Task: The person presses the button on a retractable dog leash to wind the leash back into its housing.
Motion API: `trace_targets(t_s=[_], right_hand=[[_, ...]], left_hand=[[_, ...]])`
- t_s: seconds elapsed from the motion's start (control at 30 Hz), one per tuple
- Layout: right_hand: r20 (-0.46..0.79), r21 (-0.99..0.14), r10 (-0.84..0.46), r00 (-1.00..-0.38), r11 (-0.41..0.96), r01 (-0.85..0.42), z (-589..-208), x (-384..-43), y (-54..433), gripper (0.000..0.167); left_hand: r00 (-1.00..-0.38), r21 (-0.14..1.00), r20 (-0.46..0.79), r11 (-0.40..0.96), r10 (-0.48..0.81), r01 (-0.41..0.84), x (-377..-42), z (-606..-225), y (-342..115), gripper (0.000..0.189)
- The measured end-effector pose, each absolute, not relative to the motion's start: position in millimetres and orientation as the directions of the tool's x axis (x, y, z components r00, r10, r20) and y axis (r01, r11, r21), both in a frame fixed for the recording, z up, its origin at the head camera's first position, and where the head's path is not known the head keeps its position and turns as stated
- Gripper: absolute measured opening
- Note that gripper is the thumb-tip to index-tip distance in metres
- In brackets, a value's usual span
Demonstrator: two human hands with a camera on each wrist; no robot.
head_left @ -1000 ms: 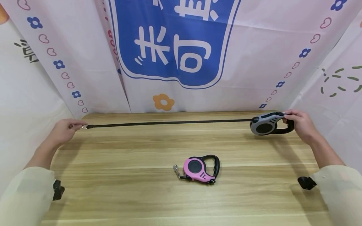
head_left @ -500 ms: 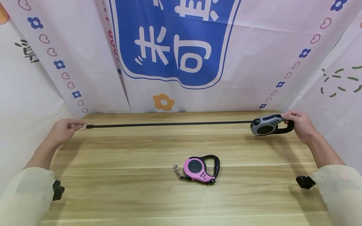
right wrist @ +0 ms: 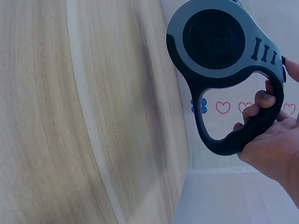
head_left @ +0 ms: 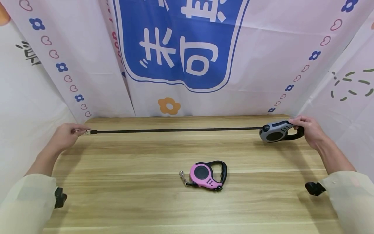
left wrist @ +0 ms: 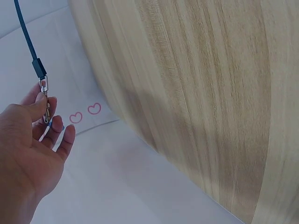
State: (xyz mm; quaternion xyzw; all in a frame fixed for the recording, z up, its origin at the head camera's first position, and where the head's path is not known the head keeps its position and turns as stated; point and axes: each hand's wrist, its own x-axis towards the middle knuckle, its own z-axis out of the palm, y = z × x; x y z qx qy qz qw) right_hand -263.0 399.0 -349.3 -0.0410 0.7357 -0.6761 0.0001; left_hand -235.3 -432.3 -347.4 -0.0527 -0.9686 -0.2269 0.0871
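My left hand pinches the metal snap hook of a retractable dog leash between thumb and fingers. From the hook, the black leash strap runs taut above the table's far part to the grey and black leash casing. On the right, my right hand holds that casing by its loop handle, fingers curled through the loop. The thumb lies by the top of the casing, partly cut off in the right wrist view. A pink retractable leash lies on the table, its own small hook to its left.
The wooden table fills the lower scene. Behind it hangs a white printed cloth with a blue sign and an orange flower; more white cloth stands close at both sides, near the hands.
The grey casing and my right hand have tilted and dipped slightly, bringing the strap's right end a little lower. My left hand and the pink leash stay nearly where they were.
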Motion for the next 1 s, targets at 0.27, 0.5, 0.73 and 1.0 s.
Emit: trace_targets(t_s=[0.27,0.5,0.73,1.0], right_hand=[[0.142,-0.989,-0.023,-0.99,-0.031,-0.142,-353,-265,396,0.026],[0.153,-0.988,-0.002,-0.988,-0.023,-0.153,-354,-263,394,0.026],[0.141,-0.99,-0.011,-0.99,-0.02,-0.141,-353,-264,397,0.03],[0.131,-0.991,-0.017,-0.991,-0.037,-0.13,-352,-264,402,0.03]], left_hand=[[-0.982,0.438,0.181,0.889,0.059,0.134,-235,-347,-430,0.021],[-0.982,0.442,0.175,0.886,0.068,0.14,-234,-348,-429,0.021],[-0.984,0.467,0.167,0.875,0.054,0.127,-231,-348,-434,0.02],[-0.997,0.557,0.071,0.83,-0.015,0.027,-227,-346,-439,0.022]])
